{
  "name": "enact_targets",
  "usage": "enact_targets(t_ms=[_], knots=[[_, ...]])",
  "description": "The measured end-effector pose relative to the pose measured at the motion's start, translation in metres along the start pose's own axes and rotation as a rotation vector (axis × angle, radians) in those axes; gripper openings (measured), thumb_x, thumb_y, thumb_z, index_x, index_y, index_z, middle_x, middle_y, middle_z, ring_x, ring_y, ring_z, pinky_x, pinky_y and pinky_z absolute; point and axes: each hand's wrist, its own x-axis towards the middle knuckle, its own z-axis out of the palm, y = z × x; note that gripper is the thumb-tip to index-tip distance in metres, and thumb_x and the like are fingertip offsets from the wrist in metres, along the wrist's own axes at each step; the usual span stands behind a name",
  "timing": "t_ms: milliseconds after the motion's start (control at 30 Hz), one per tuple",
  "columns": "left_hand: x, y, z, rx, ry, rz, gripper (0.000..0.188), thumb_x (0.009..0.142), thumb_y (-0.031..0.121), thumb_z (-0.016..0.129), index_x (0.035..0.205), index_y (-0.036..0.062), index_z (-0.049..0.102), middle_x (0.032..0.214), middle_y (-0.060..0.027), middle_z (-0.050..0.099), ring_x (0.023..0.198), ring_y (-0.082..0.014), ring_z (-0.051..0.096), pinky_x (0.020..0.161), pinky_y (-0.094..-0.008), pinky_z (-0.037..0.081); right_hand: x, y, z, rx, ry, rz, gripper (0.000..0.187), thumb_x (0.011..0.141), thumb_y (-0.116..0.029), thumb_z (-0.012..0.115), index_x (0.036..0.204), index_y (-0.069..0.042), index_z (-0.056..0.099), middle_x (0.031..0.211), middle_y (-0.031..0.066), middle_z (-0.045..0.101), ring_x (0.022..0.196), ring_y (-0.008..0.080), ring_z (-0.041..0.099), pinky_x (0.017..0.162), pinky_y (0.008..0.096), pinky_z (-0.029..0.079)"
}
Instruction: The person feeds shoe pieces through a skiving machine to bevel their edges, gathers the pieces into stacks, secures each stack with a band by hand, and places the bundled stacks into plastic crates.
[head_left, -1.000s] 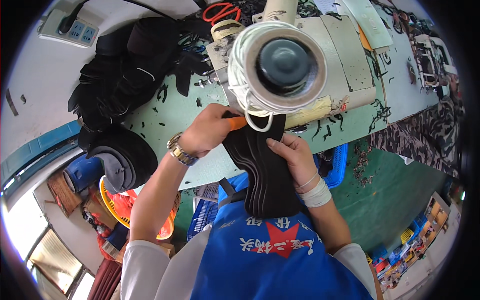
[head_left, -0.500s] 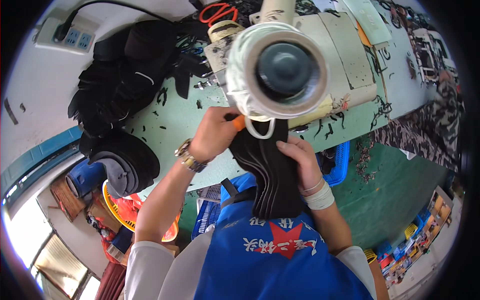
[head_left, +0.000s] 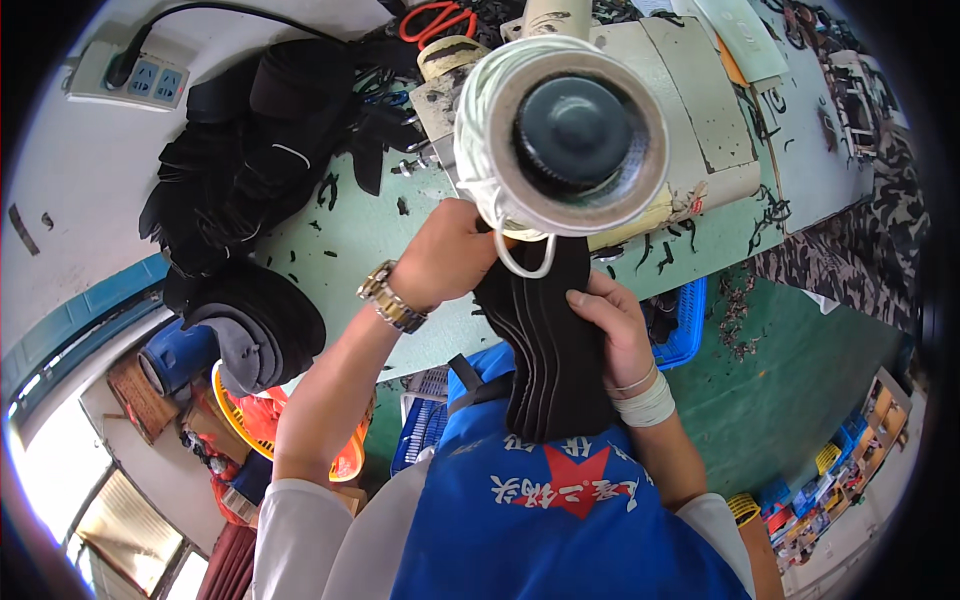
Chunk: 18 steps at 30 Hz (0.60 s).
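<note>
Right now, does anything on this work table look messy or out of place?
Yes. Small black offcuts lie scattered over the green table, and more litter the floor beside the blue basket. The black fabric piece in both hands looks orderly.

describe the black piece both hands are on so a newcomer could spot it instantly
Start at the cream sewing machine on the green table. Just below its round handwheel, the left hand and right hand grip a long black fabric piece. Unlike the loose black pile upper left, it shows parallel ribbed seams.
</note>
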Motion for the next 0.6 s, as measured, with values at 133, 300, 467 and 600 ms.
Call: enact_targets(t_ms=[133, 300, 467, 600], knots=[[-0.009, 0.013, -0.001, -0.036, -0.03, 0.093, 0.033, 0.086, 0.028, 0.063, 0.097, -0.0034, 0.064, 0.073, -0.0095, 0.065, 0.062, -0.0063, 0.05, 0.052, -0.0288, 0.044, 0.0, -0.008, 0.004, 0.081, 0.012, -0.02, 0.034, 0.086, -0.003, 0.05, 0.119, 0.004, 0.052, 0.107, 0.0097, 0.063, 0.092, 0.0141, 0.061, 0.083, 0.0255, 0.048], [-0.009, 0.006, 0.0, -0.283, -0.023, -0.071, 0.03, 0.088, 0.024, 0.062, 0.097, -0.0037, 0.066, 0.079, -0.0028, 0.066, 0.062, -0.0035, 0.049, 0.05, -0.0246, 0.041, -0.002, 0.013, -0.018, 0.183, -0.037, 0.002, 0.038, 0.084, -0.001, 0.052, 0.122, 0.003, 0.05, 0.108, 0.0103, 0.062, 0.094, 0.0161, 0.062, 0.085, 0.027, 0.049], [-0.012, -0.003, -0.005, -0.291, -0.086, -0.156, 0.032, 0.087, 0.027, 0.062, 0.091, -0.0044, 0.066, 0.062, -0.0026, 0.06, 0.055, -0.0044, 0.046, 0.049, -0.025, 0.04, -0.001, 0.007, -0.008, 0.186, -0.021, 0.044, 0.04, 0.084, -0.001, 0.052, 0.123, 0.003, 0.049, 0.108, 0.0111, 0.062, 0.095, 0.0164, 0.062, 0.085, 0.0271, 0.049], [-0.005, -0.002, -0.002, -0.069, -0.072, -0.075, 0.031, 0.086, 0.026, 0.062, 0.096, -0.0036, 0.065, 0.065, -0.008, 0.062, 0.057, -0.0067, 0.051, 0.051, -0.027, 0.042, -0.004, 0.008, -0.005, 0.185, -0.023, 0.043, 0.042, 0.084, -0.003, 0.049, 0.125, 0.003, 0.046, 0.11, 0.0125, 0.062, 0.096, 0.0174, 0.062, 0.086, 0.0272, 0.048]])
